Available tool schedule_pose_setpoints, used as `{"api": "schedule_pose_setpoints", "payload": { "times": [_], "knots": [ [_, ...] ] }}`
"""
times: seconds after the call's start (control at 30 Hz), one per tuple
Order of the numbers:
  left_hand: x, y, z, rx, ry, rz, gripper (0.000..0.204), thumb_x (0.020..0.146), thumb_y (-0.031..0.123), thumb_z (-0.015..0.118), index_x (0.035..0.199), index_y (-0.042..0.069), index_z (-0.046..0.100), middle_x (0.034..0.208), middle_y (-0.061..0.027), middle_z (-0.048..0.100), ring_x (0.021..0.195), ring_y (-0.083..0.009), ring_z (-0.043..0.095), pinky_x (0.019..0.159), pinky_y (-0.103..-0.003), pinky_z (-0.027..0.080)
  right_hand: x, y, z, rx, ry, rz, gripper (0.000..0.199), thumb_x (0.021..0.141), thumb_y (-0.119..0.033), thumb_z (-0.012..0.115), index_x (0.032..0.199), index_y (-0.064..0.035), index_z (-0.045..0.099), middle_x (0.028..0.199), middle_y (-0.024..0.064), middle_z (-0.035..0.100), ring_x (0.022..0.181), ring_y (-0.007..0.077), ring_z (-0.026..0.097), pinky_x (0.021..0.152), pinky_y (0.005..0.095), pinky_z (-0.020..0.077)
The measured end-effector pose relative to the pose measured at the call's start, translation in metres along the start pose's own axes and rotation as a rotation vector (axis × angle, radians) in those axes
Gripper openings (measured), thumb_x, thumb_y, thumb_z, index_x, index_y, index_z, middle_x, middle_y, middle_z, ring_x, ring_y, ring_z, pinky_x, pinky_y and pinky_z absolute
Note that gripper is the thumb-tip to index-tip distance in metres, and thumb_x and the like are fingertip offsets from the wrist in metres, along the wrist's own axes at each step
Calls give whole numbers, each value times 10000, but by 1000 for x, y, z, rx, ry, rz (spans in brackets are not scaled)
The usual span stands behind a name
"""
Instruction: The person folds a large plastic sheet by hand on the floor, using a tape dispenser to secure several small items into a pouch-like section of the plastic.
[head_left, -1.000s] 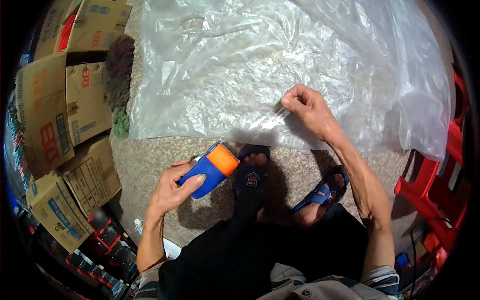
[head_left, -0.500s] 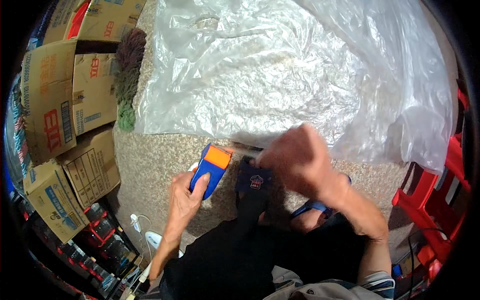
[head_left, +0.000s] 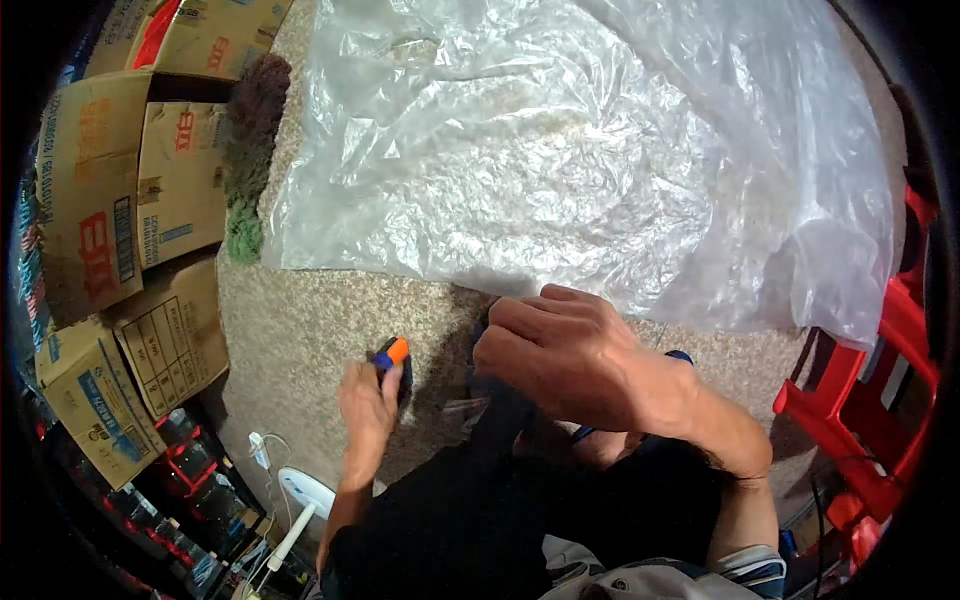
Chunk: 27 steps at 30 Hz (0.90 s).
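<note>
My left hand [head_left: 368, 408] is closed around a small handheld piece with a blue body and an orange end [head_left: 392, 354]. It is seen nearly end-on, so its exact kind is unclear. To its right my right hand [head_left: 575, 355] hovers above my knees, back of the hand up and fingers curled under. Whatever those fingers grip, if anything, is hidden. A faint pale streak shows between the two hands, too blurred to name. Just beyond them lies a large crumpled sheet of clear plastic [head_left: 520, 190], its near edge close to my right knuckles.
Cardboard boxes [head_left: 90, 200] are stacked on the left, beside a dark and green fluffy bundle [head_left: 252, 150]. A white round-based stand [head_left: 305, 490] with cables is at lower left. Red plastic stools [head_left: 850, 400] stand on the right. My sandalled foot [head_left: 600, 443] rests on the speckled floor [head_left: 300, 320].
My left hand has dropped slightly and turned the blue-and-orange piece, so less of it shows. The right hand has come a little nearer to me and left, and is less blurred.
</note>
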<state>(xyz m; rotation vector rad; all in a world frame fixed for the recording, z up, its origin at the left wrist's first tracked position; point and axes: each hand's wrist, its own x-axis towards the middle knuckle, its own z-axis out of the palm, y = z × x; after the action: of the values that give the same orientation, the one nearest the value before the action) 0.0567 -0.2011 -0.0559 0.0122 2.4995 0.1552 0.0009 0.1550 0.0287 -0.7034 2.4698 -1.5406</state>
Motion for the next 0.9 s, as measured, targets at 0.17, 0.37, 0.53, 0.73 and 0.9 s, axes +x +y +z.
{"api": "schedule_pose_setpoints", "payload": {
  "times": [0.17, 0.37, 0.53, 0.73, 0.9],
  "knots": [
    [43, 59, -27, -1664, -477, 125, 849, 1053, 696, 407, 1410, -59, 560, 1373, -236, 640, 1296, -370, 609, 1118, -452, 444, 11, 9, 15, 181, 131, -93, 186, 824, -126, 669, 940, 2, 599, 951, 165, 654, 839, 329, 678, 753, 409, 547],
    [71, 97, -14, -1712, -895, 277, 1052, 955, 853, 289, 1461, -38, 525, 1420, -257, 612, 1340, -388, 596, 1189, -493, 391, -6, 36, 10, 95, 272, 389, 110, 915, -110, 699, 919, -3, 674, 852, 144, 670, 753, 325, 669, 686, 426, 536],
    [78, 91, -2, -1806, -889, 273, 596, 1087, 475, 561, 1368, -50, 577, 1309, -248, 669, 1230, -403, 676, 1116, -519, 487, -13, 62, 1, 122, 286, 548, 122, 937, -114, 694, 906, 3, 674, 809, 123, 663, 705, 263, 645, 649, 409, 508],
    [85, 93, -13, -1636, -713, 10, 190, 1039, 116, 664, 1179, -13, 663, 1121, -186, 740, 1060, -306, 732, 941, -413, 601, -18, 78, -2, 170, 332, 641, 188, 977, -155, 727, 907, 11, 673, 759, 75, 641, 666, 143, 566, 597, 339, 466],
    [104, 99, -18, -1346, -488, -50, 161, 1038, 89, 648, 1156, -20, 663, 952, -107, 721, 825, -191, 708, 751, -312, 582, -28, 97, 13, 226, 378, 669, 165, 988, -157, 722, 937, -3, 688, 772, 44, 649, 665, 121, 547, 590, 312, 455]
  ]
}}
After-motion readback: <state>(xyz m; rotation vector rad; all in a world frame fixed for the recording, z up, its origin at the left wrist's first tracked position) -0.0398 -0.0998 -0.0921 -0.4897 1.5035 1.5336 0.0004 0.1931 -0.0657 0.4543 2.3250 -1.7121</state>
